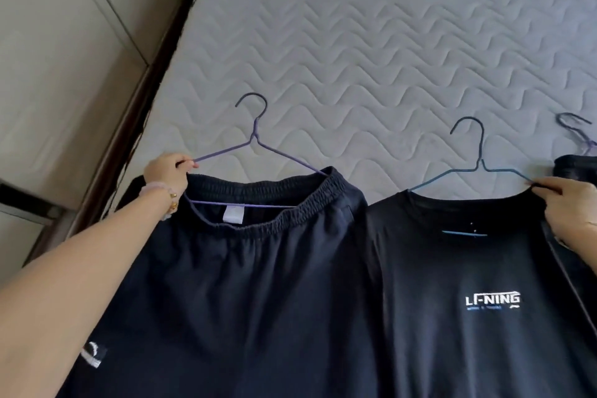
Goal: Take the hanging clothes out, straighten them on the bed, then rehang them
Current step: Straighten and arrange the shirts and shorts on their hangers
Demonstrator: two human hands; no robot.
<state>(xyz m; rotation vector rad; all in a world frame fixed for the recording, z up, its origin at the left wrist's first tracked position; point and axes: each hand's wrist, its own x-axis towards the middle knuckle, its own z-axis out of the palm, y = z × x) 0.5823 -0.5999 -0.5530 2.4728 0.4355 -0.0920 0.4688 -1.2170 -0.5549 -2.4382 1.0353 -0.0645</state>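
Note:
Dark navy shorts point(245, 284) with an elastic waistband lie flat on the quilted mattress point(371, 42), a purple wire hanger point(255, 139) partly inside the waistband. My left hand point(168, 171) grips the hanger's left end together with the waistband corner. To the right lies a black T-shirt point(468, 268) with a white chest logo, on a blue wire hanger point(478, 165) whose hook points up the bed. My right hand point(568, 207) pinches the shirt's right shoulder at the hanger's end.
A third dark garment point(578, 168) on another purple hanger point(578, 129) shows at the right edge. The bed's dark wooden frame point(135, 116) runs along the left, with pale wardrobe doors point(64, 42) beyond it.

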